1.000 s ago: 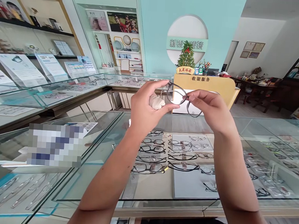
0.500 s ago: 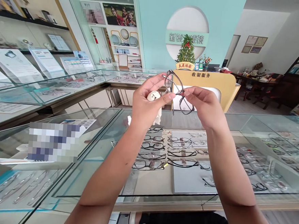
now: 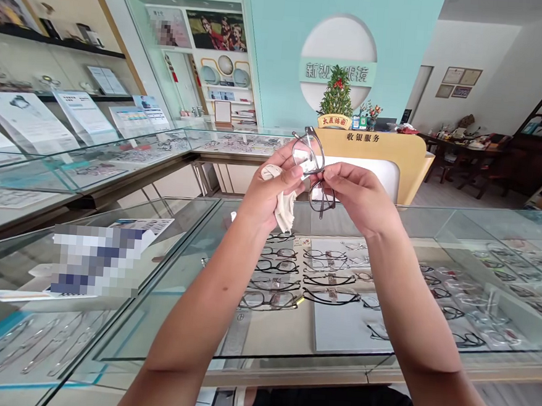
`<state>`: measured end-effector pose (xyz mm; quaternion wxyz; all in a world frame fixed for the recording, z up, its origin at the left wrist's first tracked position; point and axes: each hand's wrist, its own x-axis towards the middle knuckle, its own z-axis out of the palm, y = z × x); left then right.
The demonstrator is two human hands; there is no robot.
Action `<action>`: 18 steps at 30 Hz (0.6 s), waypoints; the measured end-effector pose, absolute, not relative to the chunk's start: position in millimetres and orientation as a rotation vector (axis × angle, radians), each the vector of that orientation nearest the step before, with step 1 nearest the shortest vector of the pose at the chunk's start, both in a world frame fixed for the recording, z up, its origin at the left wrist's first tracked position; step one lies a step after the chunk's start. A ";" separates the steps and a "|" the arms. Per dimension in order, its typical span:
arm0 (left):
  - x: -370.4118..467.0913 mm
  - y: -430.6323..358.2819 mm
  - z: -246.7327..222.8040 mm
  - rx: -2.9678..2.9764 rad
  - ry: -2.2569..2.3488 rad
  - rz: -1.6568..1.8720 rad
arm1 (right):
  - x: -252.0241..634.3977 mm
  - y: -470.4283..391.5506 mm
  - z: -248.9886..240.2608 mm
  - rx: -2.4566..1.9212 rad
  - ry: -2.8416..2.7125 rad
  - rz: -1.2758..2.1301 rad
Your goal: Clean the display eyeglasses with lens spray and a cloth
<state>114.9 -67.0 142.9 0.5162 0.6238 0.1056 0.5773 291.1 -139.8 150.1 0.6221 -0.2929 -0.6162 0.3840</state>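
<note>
A pair of dark-rimmed glasses (image 3: 320, 169) is held up between my two hands above the glass counter, tilted with one lens above the other. My left hand (image 3: 272, 187) grips the upper lens side and also has a cream cloth (image 3: 285, 211) in its palm, hanging down below the fingers. The thumb and fingers of my right hand (image 3: 359, 194) pinch the frame near its middle. Under my forearms, rows of glasses (image 3: 278, 266) lie inside the display case.
The glass counter top (image 3: 284, 346) spans the front. Papers (image 3: 143, 234) lie on the left counter. Farther back are a yellow-and-white desk (image 3: 412, 169) with a plant (image 3: 336, 96), and more display cases at left and right.
The glasses have turned and shifted slightly left, with the lens faces more toward me. My left thumb has moved left, and more of the cloth shows below my left hand.
</note>
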 end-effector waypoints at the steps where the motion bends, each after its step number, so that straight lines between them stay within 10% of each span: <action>1: 114.6 -64.4 142.2 1.517 0.277 1.396 | 291.7 -138.1 149.3 -0.684 -1.419 0.841; 9: 121.7 -70.5 130.4 1.564 0.716 1.808 | 293.2 -119.9 136.6 -0.906 -1.371 0.252; 18: 134.2 -79.1 128.2 1.475 0.734 1.482 | 271.3 -129.3 132.6 -0.996 -1.486 -0.175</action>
